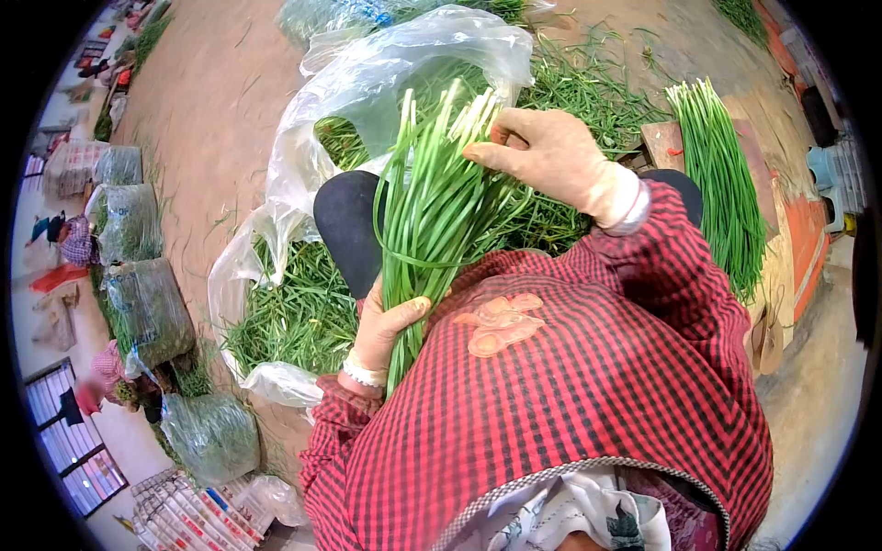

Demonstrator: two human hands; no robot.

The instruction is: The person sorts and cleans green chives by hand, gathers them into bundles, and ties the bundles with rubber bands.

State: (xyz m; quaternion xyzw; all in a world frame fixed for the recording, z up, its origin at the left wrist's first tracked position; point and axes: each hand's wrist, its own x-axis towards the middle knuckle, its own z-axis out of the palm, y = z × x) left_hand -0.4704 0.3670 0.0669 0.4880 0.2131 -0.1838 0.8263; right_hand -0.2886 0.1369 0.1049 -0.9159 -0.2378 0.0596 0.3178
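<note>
A loose bunch of long green stalks with white ends (427, 202) stands tilted in front of my chest. My left hand (388, 329), in a pale glove, is wrapped round its lower, green part. At the white upper ends, my gloved right hand (551, 158) has thumb and forefinger pinched; what lies between the fingertips is too small to make out. Behind the bunch lies an open clear plastic bag (308, 115) with more loose greens (294, 303) in and around it. To the right, a neat bundle of green stalks (721, 184) rests on a board (663, 142).
Cut green leaves (588, 87) litter the brown floor (197, 110). Along the left stand plastic-wrapped bales of greens (152, 308), with people (106, 372) beside them. White crates (188, 510) are at the lower left. An orange sheet (807, 234) lies at the right.
</note>
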